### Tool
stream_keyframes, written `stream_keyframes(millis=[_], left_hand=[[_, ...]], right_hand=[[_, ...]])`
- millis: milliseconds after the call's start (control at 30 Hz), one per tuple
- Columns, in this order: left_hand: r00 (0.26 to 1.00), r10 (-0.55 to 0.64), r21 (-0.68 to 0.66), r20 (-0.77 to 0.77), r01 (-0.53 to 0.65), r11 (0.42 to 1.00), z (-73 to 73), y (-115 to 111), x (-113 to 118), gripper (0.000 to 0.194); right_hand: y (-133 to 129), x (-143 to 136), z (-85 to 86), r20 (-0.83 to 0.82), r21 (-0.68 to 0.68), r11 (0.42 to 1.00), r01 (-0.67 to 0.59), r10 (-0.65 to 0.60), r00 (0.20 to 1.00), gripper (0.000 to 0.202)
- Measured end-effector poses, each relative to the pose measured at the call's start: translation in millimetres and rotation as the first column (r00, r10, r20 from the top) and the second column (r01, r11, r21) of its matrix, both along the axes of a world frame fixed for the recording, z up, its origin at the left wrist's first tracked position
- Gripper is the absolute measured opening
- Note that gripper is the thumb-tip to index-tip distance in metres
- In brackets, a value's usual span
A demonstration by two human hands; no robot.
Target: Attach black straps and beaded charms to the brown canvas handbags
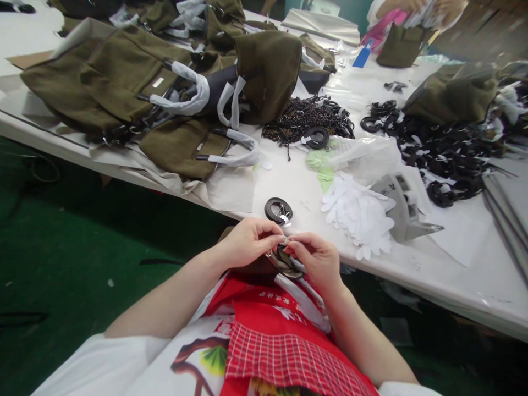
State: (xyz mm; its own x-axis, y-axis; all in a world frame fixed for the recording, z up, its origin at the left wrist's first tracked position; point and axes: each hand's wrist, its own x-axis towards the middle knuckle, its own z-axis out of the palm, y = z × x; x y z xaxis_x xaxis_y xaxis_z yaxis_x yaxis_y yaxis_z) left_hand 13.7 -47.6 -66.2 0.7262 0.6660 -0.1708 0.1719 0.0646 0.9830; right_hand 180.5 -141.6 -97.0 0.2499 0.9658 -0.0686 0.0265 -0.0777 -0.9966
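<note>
My left hand (253,242) and my right hand (319,261) meet fingertip to fingertip at the table's front edge. Both are closed in a pinch on something small and pale, too small to name. Just under the fingers, partly hidden by them, is a coiled dark strap (289,268) with a metal ring. An olive-brown bag, mostly covered by my arms and the strap, seems to lie in my lap. Beyond my fingertips, another coiled dark strap (278,210) with a small white tag rests on the table.
Olive bags (99,77) with wrapped handles are heaped at left. A chain pile (309,118) lies mid-table. Right of it are white paper tags (358,212), a tape dispenser (406,209) and many coiled black straps (443,157). A co-worker's hands (447,11) hold a bag at the back.
</note>
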Motion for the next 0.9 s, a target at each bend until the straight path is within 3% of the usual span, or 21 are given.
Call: stream_keyframes(millis=[233,467,600,700,900], left_hand=[[0.999,-0.050,0.025,-0.010,0.050,0.998,2.7,-2.1,0.2,0.019],[0.999,-0.024,0.042,-0.032,0.026,0.999,1.8,-3.5,-1.1,0.019],[0.996,0.009,0.149,-0.085,0.004,0.989,4.0,-4.3,0.0,0.020],[0.993,0.051,0.232,-0.105,-0.026,0.972,0.8,-5.4,0.9,0.022],[0.995,0.066,0.206,-0.071,-0.050,0.977,-9.5,-1.8,5.4,0.024]], right_hand=[[1.2,0.1,-3.4,0.120,0.058,0.998,0.002,-0.009,0.993,0.009],[-0.6,2.0,3.5,0.359,0.110,0.988,-0.110,0.064,0.931,0.012],[-0.2,-1.1,6.3,0.429,0.110,0.986,-0.127,0.068,0.901,0.014],[2.7,-5.7,4.7,0.436,0.113,0.988,-0.105,0.045,0.899,0.015],[9.9,-16.8,-3.7,0.495,0.143,0.981,-0.128,0.041,0.868,0.023]])
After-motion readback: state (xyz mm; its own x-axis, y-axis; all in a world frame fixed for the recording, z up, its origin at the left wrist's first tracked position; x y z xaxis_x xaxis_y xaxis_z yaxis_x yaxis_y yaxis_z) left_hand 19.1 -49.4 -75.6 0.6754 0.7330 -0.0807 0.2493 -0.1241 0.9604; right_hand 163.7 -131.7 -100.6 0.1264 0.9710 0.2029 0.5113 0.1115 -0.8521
